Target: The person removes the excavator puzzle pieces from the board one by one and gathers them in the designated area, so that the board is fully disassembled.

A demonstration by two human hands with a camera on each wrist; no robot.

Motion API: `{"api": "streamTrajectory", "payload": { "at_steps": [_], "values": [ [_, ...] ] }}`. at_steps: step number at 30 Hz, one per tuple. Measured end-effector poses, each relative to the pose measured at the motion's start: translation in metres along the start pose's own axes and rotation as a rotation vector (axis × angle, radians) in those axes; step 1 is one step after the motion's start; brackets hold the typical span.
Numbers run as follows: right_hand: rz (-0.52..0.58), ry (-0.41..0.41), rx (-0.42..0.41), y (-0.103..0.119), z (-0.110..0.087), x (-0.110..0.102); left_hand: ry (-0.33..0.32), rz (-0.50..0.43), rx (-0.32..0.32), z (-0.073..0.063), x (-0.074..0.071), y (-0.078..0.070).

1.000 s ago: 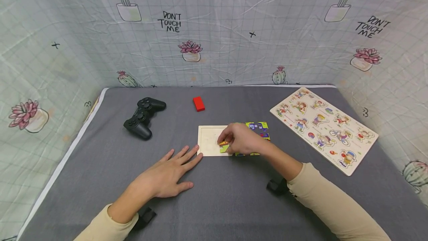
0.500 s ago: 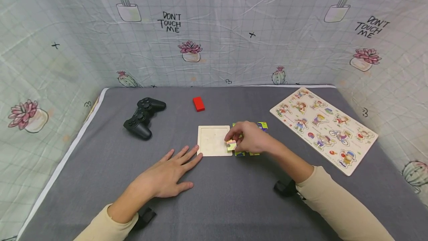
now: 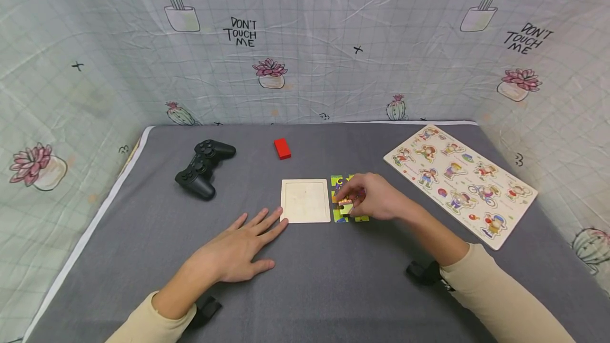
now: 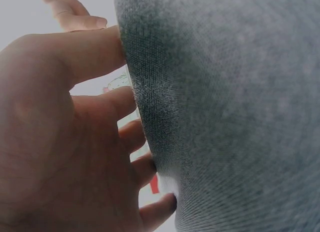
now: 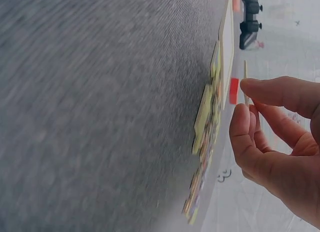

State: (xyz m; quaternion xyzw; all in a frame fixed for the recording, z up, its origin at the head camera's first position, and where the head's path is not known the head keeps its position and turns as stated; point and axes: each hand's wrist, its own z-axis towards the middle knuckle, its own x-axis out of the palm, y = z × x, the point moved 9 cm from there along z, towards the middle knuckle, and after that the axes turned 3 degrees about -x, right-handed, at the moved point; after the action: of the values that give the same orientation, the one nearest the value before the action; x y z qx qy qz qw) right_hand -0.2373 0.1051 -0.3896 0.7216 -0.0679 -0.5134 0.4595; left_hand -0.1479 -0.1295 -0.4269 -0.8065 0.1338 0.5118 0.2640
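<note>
My right hand (image 3: 376, 195) pinches a small jigsaw puzzle piece (image 3: 347, 208) between thumb and fingers. Edge-on in the right wrist view, that thin piece (image 5: 246, 71) is raised above the cloth. Below and around the hand lie several other puzzle pieces (image 3: 336, 180), yellow-green and purple, partly hidden by it. Just left of them sits a square wooden puzzle tray (image 3: 305, 201) with a raised rim and a bare base. My left hand (image 3: 233, 252) rests palm down on the cloth, fingers spread, with fingertips right at the tray's lower left corner.
A black game controller (image 3: 204, 169) lies at the back left, and a red block (image 3: 283, 149) stands behind the tray. On the right is a large board (image 3: 461, 184) with cartoon figures. Grey cloth (image 3: 314, 290) covers the table; printed fabric walls enclose it.
My right hand has moved right, carrying the puzzle piece from over the tray to above the loose pieces, so the tray's base now shows fully. The left hand has stayed in place.
</note>
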Motion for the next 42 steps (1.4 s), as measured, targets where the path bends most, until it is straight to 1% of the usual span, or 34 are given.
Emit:
{"api": "streamTrajectory", "payload": {
  "at_steps": [18, 23, 29, 35, 42],
  "values": [
    [-0.001, -0.004, 0.038, -0.020, -0.026, -0.021, 0.006, -0.004, -0.007, 0.001, 0.002, 0.003],
    [0.001, 0.001, 0.061, -0.028, -0.034, -0.024, 0.009, -0.004, -0.009, 0.001, 0.003, 0.003],
    [-0.005, -0.013, 0.093, -0.038, -0.043, -0.028, 0.008, -0.005, -0.009, 0.002, 0.002, 0.003],
    [-0.001, -0.028, 0.128, -0.045, -0.048, -0.031, 0.010, -0.004, -0.008, 0.002, 0.001, 0.002],
    [-0.028, -0.039, 0.143, -0.051, -0.052, -0.032, 0.008, -0.013, -0.002, 0.000, 0.000, 0.001]
  ]
}}
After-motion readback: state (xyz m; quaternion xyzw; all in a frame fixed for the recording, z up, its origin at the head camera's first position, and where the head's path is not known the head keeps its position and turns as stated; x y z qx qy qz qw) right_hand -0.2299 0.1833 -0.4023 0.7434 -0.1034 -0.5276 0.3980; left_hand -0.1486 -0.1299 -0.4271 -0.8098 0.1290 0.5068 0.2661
